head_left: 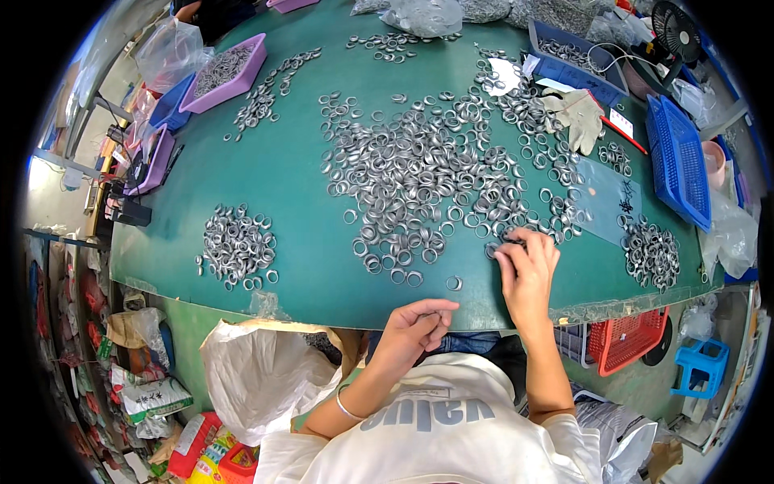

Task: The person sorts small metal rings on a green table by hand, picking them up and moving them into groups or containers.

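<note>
Many small grey metal rings (411, 161) lie in a broad heap on the green table (298, 177). My right hand (528, 270) is at the heap's lower right edge, its fingers bent and its thumb and forefinger closed at a metal ring (491, 251). Just beyond the table's near edge is my left hand (418, 329), forefinger stretched and the other fingers curled against the thumb; whether anything is inside cannot be seen. One loose ring (454, 283) lies between the two hands, closer to the left forefinger. A smaller pile of rings (239, 246) sits at left, another pile (651, 254) at right.
Purple tray (256, 60) and blue bin (617, 81) hold small metal parts. On the right are a blue basket (677, 161), a work glove (576, 117), a red pen (625, 134) and a black fan (676, 32). An open lined sack (258, 379) stands below the near edge.
</note>
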Available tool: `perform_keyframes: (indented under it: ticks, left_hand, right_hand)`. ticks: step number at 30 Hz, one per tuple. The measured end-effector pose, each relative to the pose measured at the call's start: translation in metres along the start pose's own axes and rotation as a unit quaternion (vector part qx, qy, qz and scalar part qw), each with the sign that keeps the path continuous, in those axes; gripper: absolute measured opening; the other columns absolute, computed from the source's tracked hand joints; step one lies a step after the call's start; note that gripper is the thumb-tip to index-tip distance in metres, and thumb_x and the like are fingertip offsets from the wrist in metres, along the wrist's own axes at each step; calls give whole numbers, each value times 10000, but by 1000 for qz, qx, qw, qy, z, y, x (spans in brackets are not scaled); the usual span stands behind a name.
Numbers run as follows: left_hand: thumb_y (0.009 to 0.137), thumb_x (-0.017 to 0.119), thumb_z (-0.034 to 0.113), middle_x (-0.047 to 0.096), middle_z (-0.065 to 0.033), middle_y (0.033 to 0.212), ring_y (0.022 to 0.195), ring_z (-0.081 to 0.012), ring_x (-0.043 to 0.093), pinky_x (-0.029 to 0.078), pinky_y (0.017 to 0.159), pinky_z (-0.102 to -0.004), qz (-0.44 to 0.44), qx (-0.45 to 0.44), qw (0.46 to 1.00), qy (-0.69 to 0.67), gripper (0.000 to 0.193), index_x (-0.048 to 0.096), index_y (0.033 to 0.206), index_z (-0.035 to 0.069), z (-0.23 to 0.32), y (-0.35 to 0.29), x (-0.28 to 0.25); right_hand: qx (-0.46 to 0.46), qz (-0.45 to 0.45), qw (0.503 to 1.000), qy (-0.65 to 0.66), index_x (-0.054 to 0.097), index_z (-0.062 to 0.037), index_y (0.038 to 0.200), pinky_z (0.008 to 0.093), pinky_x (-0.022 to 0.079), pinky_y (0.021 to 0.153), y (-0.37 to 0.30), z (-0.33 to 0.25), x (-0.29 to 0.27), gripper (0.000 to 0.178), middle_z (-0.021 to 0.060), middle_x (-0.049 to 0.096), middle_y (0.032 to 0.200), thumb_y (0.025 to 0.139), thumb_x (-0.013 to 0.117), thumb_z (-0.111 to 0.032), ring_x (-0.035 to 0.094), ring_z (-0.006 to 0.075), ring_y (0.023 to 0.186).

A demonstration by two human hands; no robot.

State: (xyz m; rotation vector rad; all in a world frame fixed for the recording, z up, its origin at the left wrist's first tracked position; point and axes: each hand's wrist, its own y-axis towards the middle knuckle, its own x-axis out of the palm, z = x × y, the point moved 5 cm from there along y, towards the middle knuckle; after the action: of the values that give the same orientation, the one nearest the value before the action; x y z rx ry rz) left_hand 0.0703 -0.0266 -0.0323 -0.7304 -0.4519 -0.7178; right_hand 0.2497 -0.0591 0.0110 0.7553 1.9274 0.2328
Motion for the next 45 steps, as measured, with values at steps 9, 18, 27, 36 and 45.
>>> perform_keyframes:
  ticks: [9,18,27,36,45]
  left_hand:
    - [934,455,90,461,-12,703,584,-79,337,290,527,-207,-39,-2,998,-40,244,546,1136,-12,-5,2,5]
    - [928,470,101,468,-15,709,586,-77,341,292,527,-203,-12,-4,1000,-18,261,531,1159,-6,-5,-1,0]
    - [926,477,110,470,-21,675,576,-69,387,300,500,-193,17,47,998,-29,280,513,1181,0,-5,9,2]
    - [894,500,46,542,-57,763,568,-71,400,297,444,-190,17,23,999,-46,247,570,1126,-3,2,0,-4]
    - [902,507,59,544,-36,846,627,-71,388,321,520,-195,-8,36,999,-26,276,547,1171,11,-6,1,-7]
  right_hand:
    - [-18,-76,997,-29,580,-98,916,463,289,900,-9,-4,14,311,66,497,1106,645,725,-143,434,288,1065]
    - [-45,-66,997,-16,571,-72,845,447,293,912,-12,-4,24,167,65,538,1008,715,667,-112,473,264,1015]
    - [54,-131,954,263,581,-40,806,330,336,780,-31,-47,8,40,54,557,773,780,610,-47,508,225,780]
    - [-1,-30,997,-76,601,-49,957,386,320,791,-5,-2,12,278,61,556,941,693,681,-84,489,242,873]
    - [11,30,999,39,624,-29,903,326,359,744,-13,-5,7,182,61,603,855,728,629,23,536,203,789]
